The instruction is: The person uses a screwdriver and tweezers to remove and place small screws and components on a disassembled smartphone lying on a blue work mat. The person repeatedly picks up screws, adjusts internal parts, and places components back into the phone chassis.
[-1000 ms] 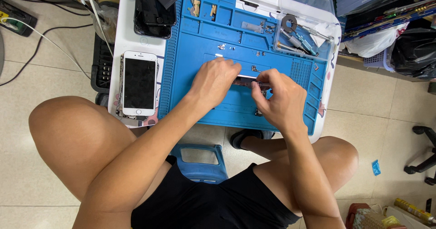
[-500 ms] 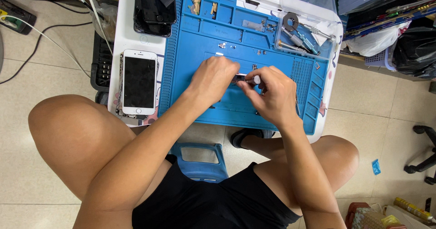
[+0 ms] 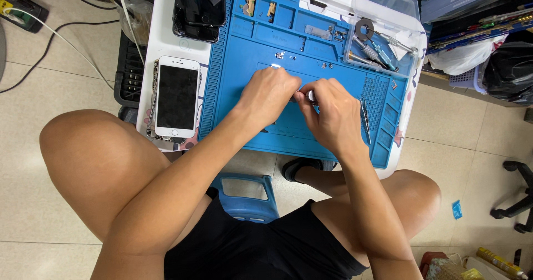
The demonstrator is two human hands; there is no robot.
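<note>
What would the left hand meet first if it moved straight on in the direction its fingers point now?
The left hand points right, so it would probably meet the right hand first; their fingertips already come together over a small part on the blue mat, mostly hidden.

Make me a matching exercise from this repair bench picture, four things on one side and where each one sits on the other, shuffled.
Things:
1. white smartphone
2. tweezers
3. clear plastic lid
4. blue stool

Places:
A. on the floor between the person's legs
B. on the blue mat, just beside the right hand
C. on the white table, off the mat's left edge
D. at the mat's top right corner, above the screwdrivers

Pairs: 1-C, 2-B, 3-D, 4-A
</note>
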